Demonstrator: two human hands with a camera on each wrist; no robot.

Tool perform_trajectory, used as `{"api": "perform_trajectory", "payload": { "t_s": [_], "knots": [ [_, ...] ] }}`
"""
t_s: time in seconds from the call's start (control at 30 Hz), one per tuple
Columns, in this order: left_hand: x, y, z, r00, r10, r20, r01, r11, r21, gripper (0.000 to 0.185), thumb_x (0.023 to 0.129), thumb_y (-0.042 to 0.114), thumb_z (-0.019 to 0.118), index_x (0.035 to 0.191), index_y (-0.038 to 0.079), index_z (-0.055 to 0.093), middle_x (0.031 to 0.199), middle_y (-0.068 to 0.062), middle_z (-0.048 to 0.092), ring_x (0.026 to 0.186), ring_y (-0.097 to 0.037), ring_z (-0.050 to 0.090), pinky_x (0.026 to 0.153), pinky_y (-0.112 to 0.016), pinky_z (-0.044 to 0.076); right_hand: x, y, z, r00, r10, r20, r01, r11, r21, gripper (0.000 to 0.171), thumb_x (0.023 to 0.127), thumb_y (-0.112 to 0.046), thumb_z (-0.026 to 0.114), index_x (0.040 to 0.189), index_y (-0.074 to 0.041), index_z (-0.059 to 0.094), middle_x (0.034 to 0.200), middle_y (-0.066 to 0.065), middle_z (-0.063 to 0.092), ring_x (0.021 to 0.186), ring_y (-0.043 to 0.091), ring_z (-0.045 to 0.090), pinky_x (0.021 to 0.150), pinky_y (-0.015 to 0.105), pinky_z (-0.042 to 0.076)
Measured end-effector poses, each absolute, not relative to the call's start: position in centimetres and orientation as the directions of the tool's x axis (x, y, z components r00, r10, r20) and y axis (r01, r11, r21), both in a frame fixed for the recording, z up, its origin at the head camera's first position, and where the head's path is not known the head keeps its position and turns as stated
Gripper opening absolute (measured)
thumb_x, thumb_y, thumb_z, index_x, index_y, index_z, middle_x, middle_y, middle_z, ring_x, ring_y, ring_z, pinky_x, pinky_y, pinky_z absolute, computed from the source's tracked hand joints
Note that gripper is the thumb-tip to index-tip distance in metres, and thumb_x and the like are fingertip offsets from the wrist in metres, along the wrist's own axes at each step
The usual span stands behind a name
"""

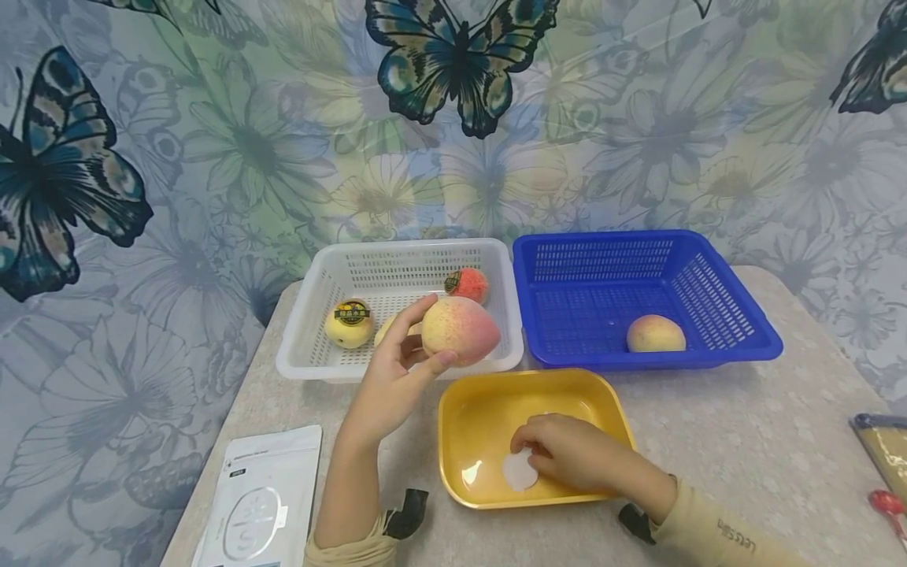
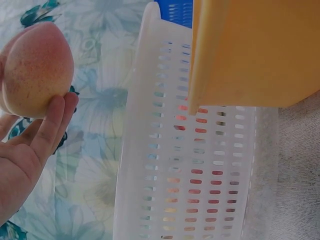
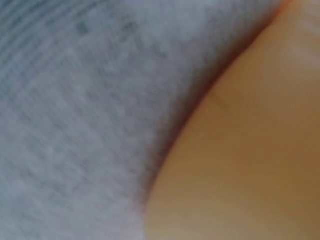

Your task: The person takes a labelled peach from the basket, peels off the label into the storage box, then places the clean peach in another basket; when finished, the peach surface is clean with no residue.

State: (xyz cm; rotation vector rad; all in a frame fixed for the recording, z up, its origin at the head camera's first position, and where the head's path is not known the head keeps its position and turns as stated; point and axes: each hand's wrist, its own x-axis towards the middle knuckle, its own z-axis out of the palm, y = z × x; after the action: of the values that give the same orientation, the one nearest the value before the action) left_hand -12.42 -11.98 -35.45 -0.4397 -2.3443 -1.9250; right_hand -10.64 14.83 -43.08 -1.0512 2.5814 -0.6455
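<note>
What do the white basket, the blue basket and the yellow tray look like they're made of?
White basket: moulded plastic, judging by the rows of slots in its thin walls and its slight gloss. Blue basket: the same kind of slotted plastic, it seems. Yellow tray: smooth, glossy plastic or melamine; it shows bright highlights and rounded corners.

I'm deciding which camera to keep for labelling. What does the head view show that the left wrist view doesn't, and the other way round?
Only the head view shows the right hand resting in the yellow tray on a white disc, a peach lying in the blue basket, the fruit inside the white basket, and a white pouch on the table.

Only the left wrist view shows the white basket's slotted outer wall close up.

Both show the left hand holding up a peach, the white basket, the yellow tray and the blue basket.
</note>
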Motion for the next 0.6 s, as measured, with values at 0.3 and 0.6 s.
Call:
{"api": "perform_trajectory", "payload": {
  "t_s": [0.3,0.6],
  "knots": [
    [-12.3,-11.9,-35.4,-0.958,0.171,0.228,0.259,0.188,0.947,0.069,0.088,0.016,0.076,0.148,0.027,0.043,0.146,0.004,0.047,0.119,-0.024,0.058,0.1,-0.031,0.051,-10.1,14.8,-42.9,-0.716,-0.697,-0.045,-0.622,0.666,-0.411,0.014,0.09,-0.014,0.069,0.102,-0.021,0.072,0.095,-0.011,0.062,0.092,0.007,0.06,0.083,0.03,0.053],
    [-12.2,-11.4,-35.4,-0.959,0.191,0.21,0.246,0.19,0.951,0.069,0.088,0.021,0.076,0.147,0.032,0.043,0.145,0.006,0.047,0.118,-0.022,0.058,0.101,-0.036,0.051,-9.9,15.2,-41.4,-0.755,-0.655,-0.041,-0.565,0.68,-0.468,0.016,0.093,-0.015,0.064,0.107,-0.02,0.072,0.097,-0.012,0.064,0.089,0.003,0.058,0.081,0.029,0.053]
  ]
}}
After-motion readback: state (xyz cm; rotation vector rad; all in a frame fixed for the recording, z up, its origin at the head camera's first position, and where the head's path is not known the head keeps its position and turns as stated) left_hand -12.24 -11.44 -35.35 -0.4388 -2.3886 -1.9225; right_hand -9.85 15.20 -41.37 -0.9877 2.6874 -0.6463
